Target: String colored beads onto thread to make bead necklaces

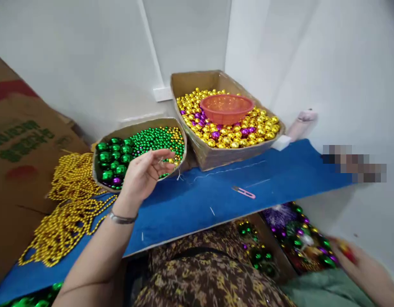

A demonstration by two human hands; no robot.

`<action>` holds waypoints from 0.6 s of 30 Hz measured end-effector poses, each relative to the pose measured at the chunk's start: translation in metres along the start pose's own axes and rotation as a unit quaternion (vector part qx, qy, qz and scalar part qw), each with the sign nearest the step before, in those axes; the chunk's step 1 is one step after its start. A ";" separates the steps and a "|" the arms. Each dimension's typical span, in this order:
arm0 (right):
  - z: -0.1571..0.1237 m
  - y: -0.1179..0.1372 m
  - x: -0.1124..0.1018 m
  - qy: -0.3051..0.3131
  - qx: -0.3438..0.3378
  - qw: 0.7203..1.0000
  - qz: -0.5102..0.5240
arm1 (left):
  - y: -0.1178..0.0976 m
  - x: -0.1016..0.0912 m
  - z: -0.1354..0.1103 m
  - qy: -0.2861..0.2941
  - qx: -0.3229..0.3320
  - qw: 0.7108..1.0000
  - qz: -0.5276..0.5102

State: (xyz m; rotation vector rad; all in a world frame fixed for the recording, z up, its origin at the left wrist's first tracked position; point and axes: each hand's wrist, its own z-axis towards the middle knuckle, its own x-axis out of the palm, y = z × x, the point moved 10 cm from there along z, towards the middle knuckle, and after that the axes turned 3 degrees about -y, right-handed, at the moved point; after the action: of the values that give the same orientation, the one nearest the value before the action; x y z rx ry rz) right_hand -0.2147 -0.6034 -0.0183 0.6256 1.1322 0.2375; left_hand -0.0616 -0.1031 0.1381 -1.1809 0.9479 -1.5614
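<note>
My left hand (144, 172), a band on its wrist, is raised over the near edge of a carton (102, 187) of green and gold beads. Its thumb and fingers curve toward each other; the tips look pressed together, and what they hold, if anything, is too small to make out. Large green balls (109, 157) and a purple one lie in the carton's left part. Low on the right, my right hand (355, 258), blurred, is closed around a small red and yellow thing (348, 252) beside a box of purple, green and gold ball decorations (299, 238).
Gold bead strands (60, 226) lie left on the blue tabletop (184, 209). A larger carton (212, 160) holds gold and purple balls and a red basket (227, 111). A pink cutter (244, 192) lies near thread. Green cloth (325, 285) is at lower right.
</note>
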 end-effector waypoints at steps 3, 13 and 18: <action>0.051 0.096 0.048 0.034 -0.102 0.990 0.094 | 0.007 0.008 -0.011 0.015 -0.021 0.999 -0.020; 0.047 0.381 0.154 0.319 -0.321 0.820 0.350 | 0.021 0.020 -0.022 0.034 -0.057 0.997 -0.039; 0.052 0.375 0.162 0.341 -0.222 0.768 0.494 | 0.031 0.015 -0.019 0.019 -0.037 0.997 -0.063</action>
State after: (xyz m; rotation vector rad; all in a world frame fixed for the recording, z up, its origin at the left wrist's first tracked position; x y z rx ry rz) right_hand -0.0504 -0.2412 0.0881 0.6696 1.2581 1.7187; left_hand -0.0744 -0.1247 0.1087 -1.2874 0.9788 -1.6665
